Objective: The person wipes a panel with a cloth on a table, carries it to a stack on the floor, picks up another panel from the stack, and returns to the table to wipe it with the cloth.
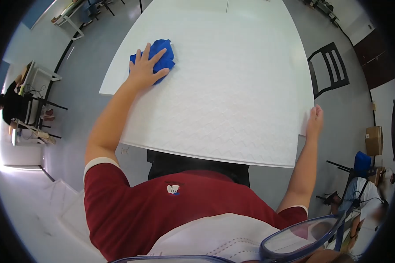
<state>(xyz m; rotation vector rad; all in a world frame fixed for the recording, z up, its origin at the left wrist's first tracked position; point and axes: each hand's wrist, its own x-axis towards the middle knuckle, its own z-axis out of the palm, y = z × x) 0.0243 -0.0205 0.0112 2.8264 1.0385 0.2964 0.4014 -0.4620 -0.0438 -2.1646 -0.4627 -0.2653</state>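
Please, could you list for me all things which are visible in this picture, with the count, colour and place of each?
table: 1, white, centre
patterned cover: 1, white, on the table
cloth: 1, blue, left side of the tabletop
slatted chair: 1, black, right of the table
cardboard box: 1, brown, far right
desks: at least 2, white, far left
other people: at least 2, dark and white clothing, left and right edges
smaller items: too unclear to count, edges
glasses: 1, blue frame, bottom
shirt: 1, red, bottom
left hand: 1, bare, spread on the cloth
right hand: 1, bare, at the table's right edge
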